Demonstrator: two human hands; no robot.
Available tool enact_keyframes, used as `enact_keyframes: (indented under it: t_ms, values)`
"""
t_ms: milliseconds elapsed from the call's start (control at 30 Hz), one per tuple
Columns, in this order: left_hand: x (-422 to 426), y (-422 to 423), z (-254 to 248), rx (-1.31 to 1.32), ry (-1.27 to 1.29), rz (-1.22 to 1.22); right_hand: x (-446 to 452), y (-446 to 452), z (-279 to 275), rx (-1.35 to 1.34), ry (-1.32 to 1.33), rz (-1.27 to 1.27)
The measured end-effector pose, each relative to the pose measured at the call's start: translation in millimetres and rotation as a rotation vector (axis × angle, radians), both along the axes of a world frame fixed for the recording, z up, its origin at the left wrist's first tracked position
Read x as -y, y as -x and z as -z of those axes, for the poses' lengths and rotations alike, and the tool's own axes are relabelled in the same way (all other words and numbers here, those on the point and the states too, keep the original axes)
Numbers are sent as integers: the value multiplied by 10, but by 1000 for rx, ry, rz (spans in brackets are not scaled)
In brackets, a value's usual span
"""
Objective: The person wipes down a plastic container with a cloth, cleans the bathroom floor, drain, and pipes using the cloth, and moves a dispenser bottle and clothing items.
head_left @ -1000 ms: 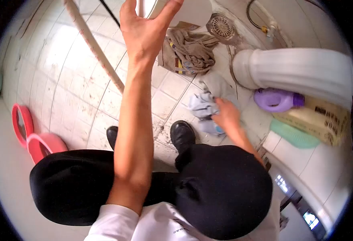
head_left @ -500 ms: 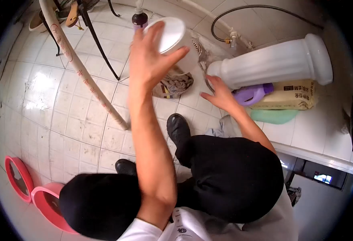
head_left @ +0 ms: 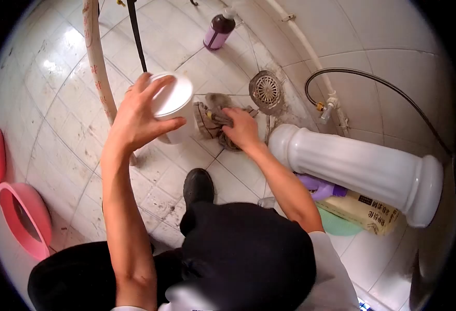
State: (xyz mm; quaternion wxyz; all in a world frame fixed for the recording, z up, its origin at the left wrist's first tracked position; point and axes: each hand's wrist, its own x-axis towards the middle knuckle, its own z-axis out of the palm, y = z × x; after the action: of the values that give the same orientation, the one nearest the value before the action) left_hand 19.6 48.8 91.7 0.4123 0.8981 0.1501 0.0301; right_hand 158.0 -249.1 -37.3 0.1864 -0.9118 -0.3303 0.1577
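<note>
My left hand (head_left: 140, 115) is closed on the upper part of a white plastic tub (head_left: 176, 97), fingers over its top and thumb along the near side. The tub tilts a little, and I cannot tell if a lid covers it. To its right, my right hand (head_left: 242, 128) reaches down to a crumpled grey-brown rag (head_left: 205, 123) on the tiled floor (head_left: 158, 179). Its fingers are closed on the cloth, the fingertips partly hidden in the folds.
A round drain grate (head_left: 267, 91) lies beyond the rag, with a dark pump bottle (head_left: 219, 32) behind. At right, a white ceramic pedestal (head_left: 355, 168) lies over a purple jug (head_left: 316, 186) and a yellow package (head_left: 365, 211). Pink basins (head_left: 42, 217) stand at left, near a patterned pole (head_left: 97, 65).
My left hand has drawn the tub left and nearer, away from the rag. My right hand has moved from beside the pedestal onto the rag and gripped it. The camera view has shifted.
</note>
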Motion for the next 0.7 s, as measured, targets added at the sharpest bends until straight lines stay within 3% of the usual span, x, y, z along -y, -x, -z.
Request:
enact_keyframes:
  t_ms: [133, 267, 433, 533, 700]
  values:
    - [267, -215, -111, 7, 104, 21, 248, -32, -166, 41, -260, 256]
    - [358, -198, -55, 55, 23, 65, 299, -299, -505, -2, -557, 548]
    - [531, -408, 293, 117, 217, 42, 239, -702, -1111, 256, -624, 450]
    - [803, -790, 458, 263, 110, 48, 199, -761, -1378, 234, -700, 479]
    - [1070, -1564, 587, 395, -148, 93, 387, -658, -1332, 177, -837, 662]
